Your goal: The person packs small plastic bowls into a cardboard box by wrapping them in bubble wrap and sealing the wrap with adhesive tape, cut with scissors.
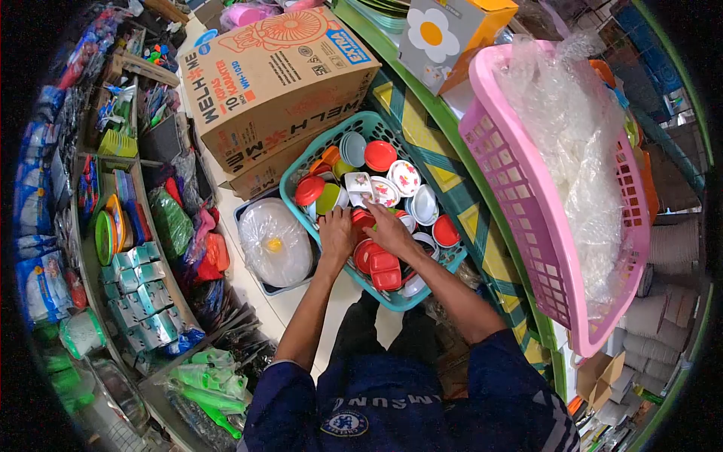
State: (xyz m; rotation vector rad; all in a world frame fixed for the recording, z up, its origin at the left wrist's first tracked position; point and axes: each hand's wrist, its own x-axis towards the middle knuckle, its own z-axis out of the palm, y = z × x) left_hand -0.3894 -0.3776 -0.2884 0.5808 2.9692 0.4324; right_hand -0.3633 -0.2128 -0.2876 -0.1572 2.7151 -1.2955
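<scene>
A teal plastic basket (289,177) full of small dishes stands before me, and both my hands reach into it. My left hand (337,232) is curled near a green cup (327,197) and red dishes; whatever its fingers hold is hidden. My right hand (387,230) has its fingers extended, the tips at the lower edge of a white square dish (360,188). Beside that dish lie white flowered dishes (404,178). A red divided dish (385,271) rests nearer to me, and a red round dish (380,155) lies at the far side.
A large cardboard carton (279,83) stands behind the basket. At left is a plastic-wrapped white item (276,241) in a dark tub. A pink basket (520,203) with clear plastic wrap stands at right by a green shelf edge (452,120). Goods fill the left shelves (147,218).
</scene>
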